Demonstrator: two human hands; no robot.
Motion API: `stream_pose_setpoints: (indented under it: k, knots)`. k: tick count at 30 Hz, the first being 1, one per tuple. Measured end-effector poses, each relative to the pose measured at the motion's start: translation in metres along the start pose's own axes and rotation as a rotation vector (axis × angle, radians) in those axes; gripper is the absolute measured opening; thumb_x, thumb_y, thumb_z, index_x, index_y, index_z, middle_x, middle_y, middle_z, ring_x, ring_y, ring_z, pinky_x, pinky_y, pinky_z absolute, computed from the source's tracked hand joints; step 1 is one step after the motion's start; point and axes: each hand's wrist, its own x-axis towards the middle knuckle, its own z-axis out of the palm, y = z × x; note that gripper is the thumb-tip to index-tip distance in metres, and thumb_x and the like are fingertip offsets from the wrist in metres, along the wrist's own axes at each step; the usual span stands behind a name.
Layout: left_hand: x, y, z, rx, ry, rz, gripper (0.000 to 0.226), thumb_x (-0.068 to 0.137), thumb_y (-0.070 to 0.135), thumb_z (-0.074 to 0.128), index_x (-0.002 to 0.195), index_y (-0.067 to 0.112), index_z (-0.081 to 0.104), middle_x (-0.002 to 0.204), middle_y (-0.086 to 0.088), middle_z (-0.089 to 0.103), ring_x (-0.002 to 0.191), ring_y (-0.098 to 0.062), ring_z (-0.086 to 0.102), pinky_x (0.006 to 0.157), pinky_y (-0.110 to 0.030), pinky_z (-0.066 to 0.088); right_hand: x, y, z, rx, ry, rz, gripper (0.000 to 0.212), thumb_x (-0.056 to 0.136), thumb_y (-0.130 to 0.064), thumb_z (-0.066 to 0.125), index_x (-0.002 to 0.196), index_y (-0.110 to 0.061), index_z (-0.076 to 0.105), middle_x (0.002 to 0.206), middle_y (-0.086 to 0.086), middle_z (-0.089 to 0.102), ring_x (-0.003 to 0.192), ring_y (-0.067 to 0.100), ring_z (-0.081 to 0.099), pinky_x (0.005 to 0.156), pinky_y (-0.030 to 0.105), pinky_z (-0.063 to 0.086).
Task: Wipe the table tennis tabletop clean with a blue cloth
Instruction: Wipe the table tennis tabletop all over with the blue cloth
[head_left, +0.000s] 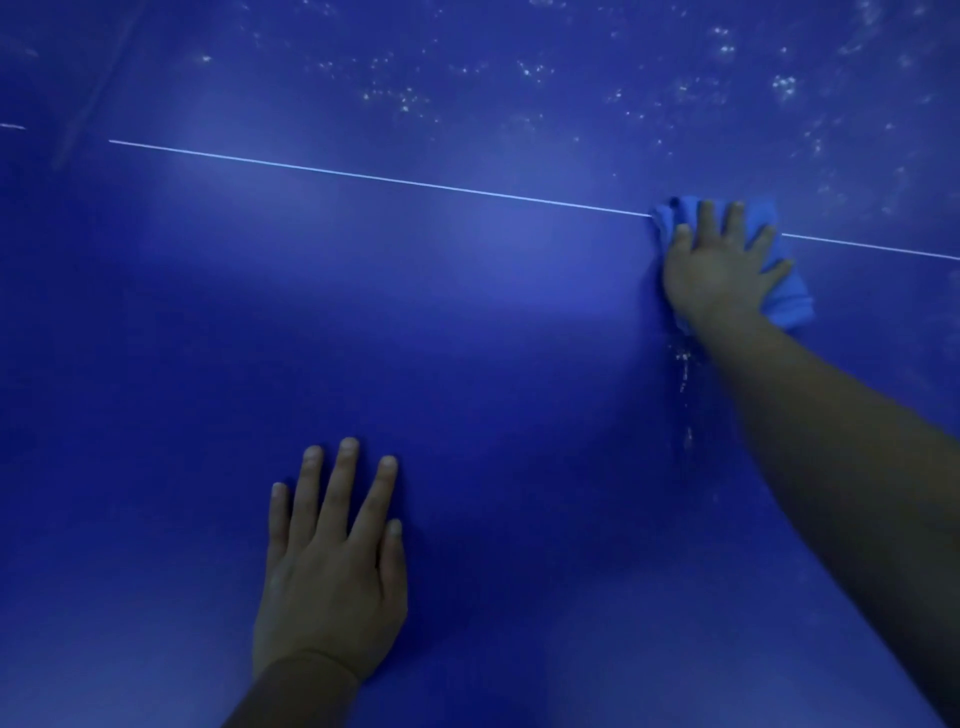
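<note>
- Right hand (719, 270) at right of frame pressed flat, fingers straight, on crumpled blue cloth (789, 299), covering the thin white line (363, 176).
- Left hand (332, 566) lay flat, grip released, on dark blue table (493, 364), bottom centre.
- White specks (530, 67) dotted upper right.

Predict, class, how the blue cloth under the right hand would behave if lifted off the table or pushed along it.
The blue cloth looks bunched and creased under the right hand, so it would probably droop limply if lifted. Pressed flat on the smooth tabletop, it likely slides readily. It cannot roll or tip.
</note>
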Motion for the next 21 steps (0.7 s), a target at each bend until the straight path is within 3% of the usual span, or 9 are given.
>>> stream_pose_setpoints:
  k: [2,4,6,7,9,13,15,17,21]
  knots:
    - [0.000,0.001,-0.001,-0.006,0.006,0.001,0.058,0.095,0.039,0.032,0.148,0.020,0.045,0.158,-0.009,0.034,0.149,-0.033,0.021,0.119,-0.053,0.011,-0.033,-0.036,0.013,-0.029,0.028,-0.155,0.057,0.102,-0.051,0.021,0.156,-0.034,0.025,0.167,-0.002,0.014,0.152,0.039,0.007,0.116,0.067,0.003]
    - [0.000,0.002,-0.001,-0.005,0.016,0.006,0.058,0.094,0.039,0.032,0.147,0.019,0.045,0.158,-0.010,0.035,0.148,-0.034,0.022,0.119,-0.053,0.012,-0.075,-0.071,0.031,-0.061,0.007,-0.473,0.057,0.101,-0.052,0.021,0.155,-0.036,0.026,0.166,-0.005,0.017,0.153,0.036,0.009,0.116,0.065,0.003]
    - [0.000,0.003,-0.001,-0.002,0.035,0.008,0.059,0.094,0.039,0.032,0.147,0.018,0.046,0.157,-0.012,0.036,0.147,-0.035,0.024,0.119,-0.053,0.012,-0.093,-0.077,0.036,-0.080,-0.093,-0.741,0.059,0.098,-0.057,0.018,0.155,-0.040,0.026,0.166,-0.009,0.018,0.154,0.030,0.008,0.118,0.061,0.001]
    - [0.000,0.004,-0.002,-0.007,0.045,0.008,0.059,0.094,0.039,0.032,0.146,0.017,0.047,0.156,-0.012,0.037,0.147,-0.035,0.024,0.119,-0.052,0.011,-0.079,-0.065,0.030,-0.100,-0.111,-0.776,0.059,0.099,-0.057,0.019,0.155,-0.040,0.026,0.166,-0.009,0.018,0.154,0.030,0.009,0.118,0.060,0.003]
    - [0.000,0.005,-0.003,-0.012,0.048,0.004,0.059,0.094,0.039,0.031,0.146,0.017,0.047,0.156,-0.012,0.036,0.146,-0.036,0.024,0.119,-0.050,0.008,-0.032,-0.024,0.017,-0.190,-0.010,-0.603,0.056,0.103,-0.052,0.022,0.156,-0.036,0.025,0.166,-0.005,0.018,0.152,0.034,0.013,0.117,0.062,0.012]
    - [0.000,0.005,-0.005,-0.026,0.028,-0.006,0.059,0.094,0.039,0.031,0.146,0.016,0.046,0.155,-0.014,0.037,0.146,-0.037,0.025,0.119,-0.050,0.009,0.030,0.063,-0.012,0.009,0.039,0.152,0.058,0.101,-0.053,0.017,0.156,-0.035,0.023,0.167,-0.001,0.012,0.152,0.040,0.005,0.116,0.068,0.003]
    - [0.000,0.006,-0.006,-0.021,0.009,-0.010,0.059,0.094,0.039,0.030,0.146,0.016,0.046,0.155,-0.014,0.037,0.146,-0.037,0.024,0.118,-0.051,0.010,0.021,0.055,-0.011,0.061,0.030,0.213,0.059,0.100,-0.053,0.016,0.157,-0.035,0.021,0.167,-0.001,0.010,0.152,0.040,0.002,0.115,0.068,-0.001]
    - [0.000,0.004,-0.005,-0.016,-0.002,-0.011,0.059,0.094,0.040,0.030,0.147,0.017,0.045,0.156,-0.014,0.037,0.147,-0.036,0.024,0.119,-0.052,0.010,-0.009,0.026,-0.001,0.032,0.022,0.015,0.058,0.102,-0.051,0.019,0.157,-0.035,0.022,0.167,-0.002,0.012,0.152,0.038,0.005,0.115,0.067,0.002]
    - [0.000,0.005,-0.003,-0.001,-0.020,-0.029,0.060,0.095,0.042,0.027,0.149,0.019,0.042,0.158,-0.011,0.033,0.149,-0.033,0.019,0.120,-0.052,0.009,-0.080,-0.011,0.031,-0.103,-0.027,-0.610,0.057,0.100,-0.054,0.022,0.155,-0.038,0.026,0.166,-0.006,0.018,0.153,0.034,0.011,0.117,0.063,0.007]
